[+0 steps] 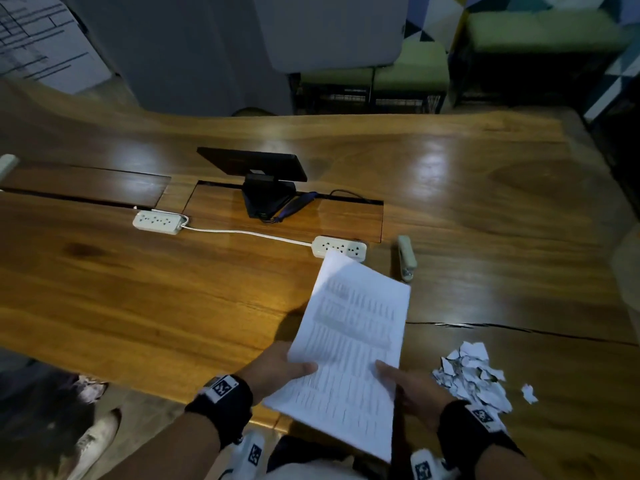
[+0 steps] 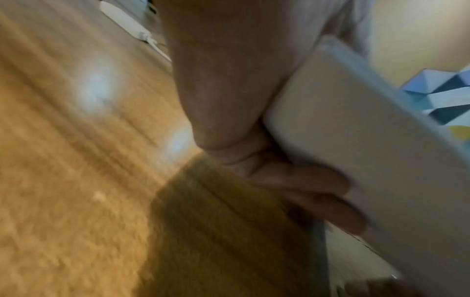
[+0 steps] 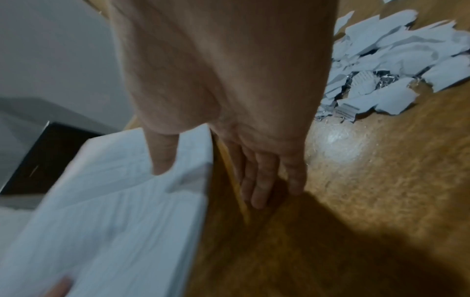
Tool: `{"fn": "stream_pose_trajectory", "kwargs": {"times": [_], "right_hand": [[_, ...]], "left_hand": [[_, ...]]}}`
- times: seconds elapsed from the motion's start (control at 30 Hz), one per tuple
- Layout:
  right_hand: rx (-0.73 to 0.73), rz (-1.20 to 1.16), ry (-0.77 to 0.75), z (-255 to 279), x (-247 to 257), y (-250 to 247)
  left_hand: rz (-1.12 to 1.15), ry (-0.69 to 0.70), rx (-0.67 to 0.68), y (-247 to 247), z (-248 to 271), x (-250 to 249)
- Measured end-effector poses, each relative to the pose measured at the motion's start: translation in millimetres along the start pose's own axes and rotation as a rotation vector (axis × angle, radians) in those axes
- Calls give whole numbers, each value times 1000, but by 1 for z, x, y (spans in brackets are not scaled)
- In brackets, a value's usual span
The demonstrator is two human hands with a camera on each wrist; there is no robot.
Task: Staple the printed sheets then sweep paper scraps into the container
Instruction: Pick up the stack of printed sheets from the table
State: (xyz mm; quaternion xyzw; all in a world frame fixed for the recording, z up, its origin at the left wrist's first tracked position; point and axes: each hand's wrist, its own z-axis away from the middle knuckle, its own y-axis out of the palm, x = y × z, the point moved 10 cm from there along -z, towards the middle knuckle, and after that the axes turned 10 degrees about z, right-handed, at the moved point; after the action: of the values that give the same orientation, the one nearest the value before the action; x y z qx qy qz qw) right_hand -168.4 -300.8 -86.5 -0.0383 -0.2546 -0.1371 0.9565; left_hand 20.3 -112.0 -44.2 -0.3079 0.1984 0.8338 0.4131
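I hold a stack of printed sheets (image 1: 349,344) tilted above the near edge of the wooden table (image 1: 173,289). My left hand (image 1: 284,365) pinches its left edge, thumb on top. In the left wrist view the fingers (image 2: 305,180) lie under the sheets (image 2: 356,152). My right hand (image 1: 401,377) pinches the right edge. The right wrist view has the thumb (image 3: 162,154) on the printed sheets (image 3: 114,211) and the other fingers (image 3: 262,180) stretched out below the edge. A beige stapler (image 1: 406,258) lies beyond the sheets. A pile of torn paper scraps (image 1: 471,375) (image 3: 394,66) sits right of my right hand.
Two white power strips (image 1: 157,222) (image 1: 341,247) joined by a cable lie mid-table, one just past the sheets' far corner. A dark screen on a stand (image 1: 256,174) stands behind them. One stray scrap (image 1: 529,393) lies right of the pile. Green stools (image 1: 408,71) stand beyond the table.
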Motion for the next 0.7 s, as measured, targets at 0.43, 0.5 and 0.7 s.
{"fn": "stream_pose_trajectory", "kwargs": {"times": [0.43, 0.5, 0.7], "right_hand": [[-261, 5, -530, 106, 151, -4], [-371, -31, -663, 125, 169, -11], [-577, 83, -756, 109, 155, -26]], "left_hand": [[21, 177, 137, -10, 39, -125], [30, 307, 76, -9, 38, -149], [-152, 507, -122, -6, 5, -131]]}}
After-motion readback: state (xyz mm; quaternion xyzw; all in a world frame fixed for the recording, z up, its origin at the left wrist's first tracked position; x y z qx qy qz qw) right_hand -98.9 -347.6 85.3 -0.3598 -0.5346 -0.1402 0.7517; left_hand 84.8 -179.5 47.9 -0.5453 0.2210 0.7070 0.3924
